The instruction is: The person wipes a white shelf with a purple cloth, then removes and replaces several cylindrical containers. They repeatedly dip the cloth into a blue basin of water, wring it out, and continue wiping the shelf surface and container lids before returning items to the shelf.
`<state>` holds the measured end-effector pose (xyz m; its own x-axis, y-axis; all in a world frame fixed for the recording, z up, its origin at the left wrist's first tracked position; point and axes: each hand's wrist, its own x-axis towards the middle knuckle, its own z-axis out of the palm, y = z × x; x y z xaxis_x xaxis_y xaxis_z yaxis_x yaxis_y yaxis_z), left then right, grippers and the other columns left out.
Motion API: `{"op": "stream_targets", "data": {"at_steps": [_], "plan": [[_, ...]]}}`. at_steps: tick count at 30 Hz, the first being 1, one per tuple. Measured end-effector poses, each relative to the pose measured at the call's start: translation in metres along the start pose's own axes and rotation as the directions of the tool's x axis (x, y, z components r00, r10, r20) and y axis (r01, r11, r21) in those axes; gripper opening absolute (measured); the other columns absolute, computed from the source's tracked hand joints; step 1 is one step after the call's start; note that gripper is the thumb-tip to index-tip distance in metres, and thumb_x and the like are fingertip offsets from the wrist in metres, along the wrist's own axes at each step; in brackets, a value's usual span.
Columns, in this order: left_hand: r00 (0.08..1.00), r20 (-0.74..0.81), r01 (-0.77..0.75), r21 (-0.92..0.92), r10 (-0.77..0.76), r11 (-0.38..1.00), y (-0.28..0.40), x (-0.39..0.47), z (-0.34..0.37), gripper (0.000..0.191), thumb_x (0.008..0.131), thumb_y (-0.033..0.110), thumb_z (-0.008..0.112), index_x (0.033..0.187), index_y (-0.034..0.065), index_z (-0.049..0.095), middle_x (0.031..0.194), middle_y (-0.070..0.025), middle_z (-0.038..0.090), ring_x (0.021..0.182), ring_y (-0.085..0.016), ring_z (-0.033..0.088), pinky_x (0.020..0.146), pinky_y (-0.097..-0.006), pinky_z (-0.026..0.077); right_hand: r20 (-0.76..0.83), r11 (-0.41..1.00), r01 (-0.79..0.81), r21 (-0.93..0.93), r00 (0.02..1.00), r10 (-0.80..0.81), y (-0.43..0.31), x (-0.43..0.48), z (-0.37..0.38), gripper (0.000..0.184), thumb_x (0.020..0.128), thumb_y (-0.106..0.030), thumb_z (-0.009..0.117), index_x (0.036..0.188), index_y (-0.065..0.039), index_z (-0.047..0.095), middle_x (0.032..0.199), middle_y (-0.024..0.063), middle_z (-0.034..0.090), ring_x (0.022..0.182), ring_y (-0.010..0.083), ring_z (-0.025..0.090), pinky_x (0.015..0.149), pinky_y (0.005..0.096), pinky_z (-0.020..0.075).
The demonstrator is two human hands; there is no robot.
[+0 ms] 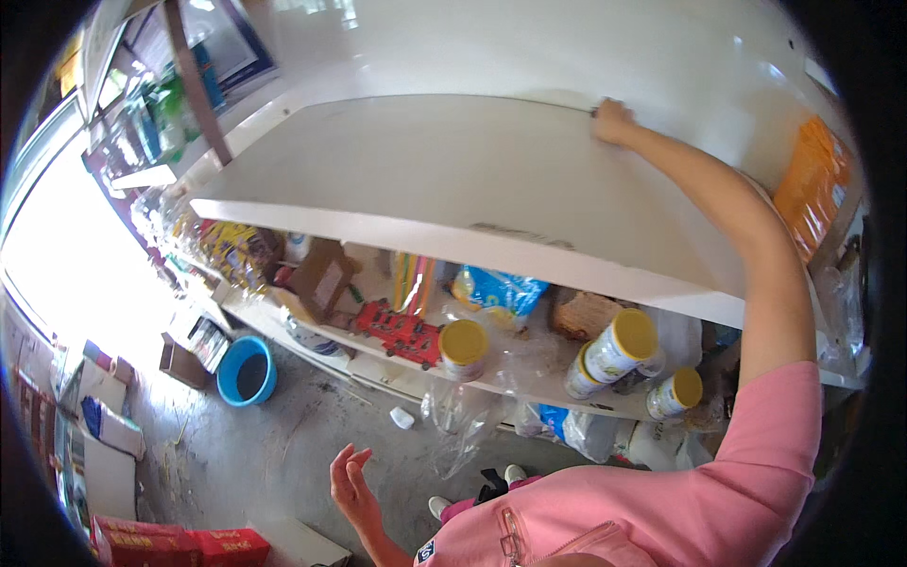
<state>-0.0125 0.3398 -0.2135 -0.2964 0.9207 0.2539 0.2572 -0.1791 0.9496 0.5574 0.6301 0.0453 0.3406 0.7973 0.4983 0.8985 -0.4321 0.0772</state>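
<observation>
My right hand (613, 122) reaches across a broad white shelf (453, 163) to the seam where its back edge meets the white wall panel (496, 49). Its fingers are curled like a fist. A small dark spot shows at its left side, but whether the hand grips something there is hidden. Low in front of my body, over the floor, my left hand (352, 485) hangs with its fingers loosely bent and apart, and nothing is in it. Dark smudges (524, 236) mark the shelf's front edge.
The lower shelf holds several yellow-lidded cans (464, 347), a red toy pack (400, 333), a blue plastic packet (506, 287) and a cardboard box (319, 280). A blue bucket (246, 372) stands on the floor. An orange packet (811, 188) is at the right, red packages (177, 544) at lower left.
</observation>
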Motion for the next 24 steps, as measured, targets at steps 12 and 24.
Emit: {"op": "stream_targets", "data": {"at_steps": [12,24], "plan": [[0.999,-0.050,0.014,-0.047,-0.017,0.999,-0.013,0.020,-0.112,0.029,0.100,0.021,0.047,0.117,-0.0007,0.056,0.097,-0.0110,0.068,0.093,-0.017,0.064,0.086,-0.0290,0.047,-0.103,0.352,0.466,0.812,0.708,-0.699,-0.523,-0.149,-0.141,0.040,0.073,-0.020,0.065,0.102,0.008,0.064,0.106,0.0274,0.064,0.103,0.0356,0.063,0.091,0.0409,0.0499],[0.992,0.120,0.029,-0.047,-0.023,0.998,-0.032,0.067,-0.162,0.030,0.100,0.024,0.048,0.117,0.0008,0.057,0.097,-0.0099,0.069,0.094,-0.016,0.064,0.086,-0.0285,0.047,-0.141,0.933,-0.114,0.341,0.975,0.170,0.014,-0.173,-0.117,0.035,0.086,-0.035,0.062,0.098,-0.002,0.062,0.082,0.0162,0.064,0.077,0.0275,0.063,0.069,0.0401,0.0495]]}}
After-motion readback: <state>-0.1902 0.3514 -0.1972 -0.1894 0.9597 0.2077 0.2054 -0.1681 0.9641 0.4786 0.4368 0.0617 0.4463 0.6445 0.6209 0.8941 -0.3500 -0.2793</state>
